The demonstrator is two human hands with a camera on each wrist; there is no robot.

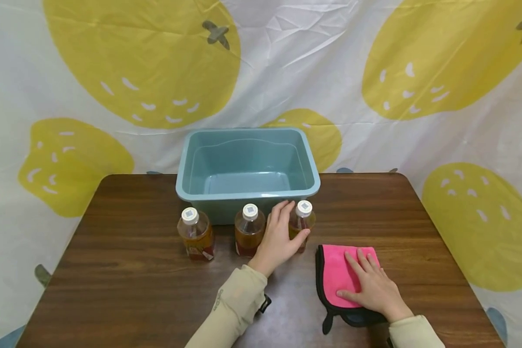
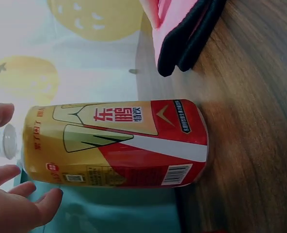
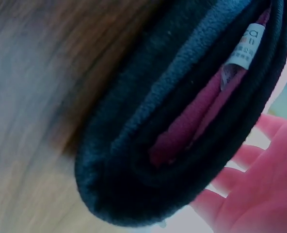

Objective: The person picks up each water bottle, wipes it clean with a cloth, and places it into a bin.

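Observation:
Three capped bottles stand in a row in the head view: a left one (image 1: 196, 237), a middle one (image 1: 249, 232) and a right one (image 1: 302, 223). The left hand (image 1: 279, 240) is spread beside the right bottle, thumb in front of it. In the left wrist view its fingers (image 2: 17, 204) and thumb lie around the cap end of the bottle (image 2: 117, 143), with a gap visible. The right hand (image 1: 376, 288) rests with spread fingers on a folded pink cloth with black edging (image 1: 337, 275); the right wrist view shows the cloth's dark folded edge (image 3: 119, 184) beside that hand (image 3: 264, 179).
A blue-green plastic tub (image 1: 248, 197) stands behind the bottles at the back of the brown wooden table (image 1: 126, 280). Behind the table hangs a white curtain with yellow fruit shapes (image 1: 156, 63).

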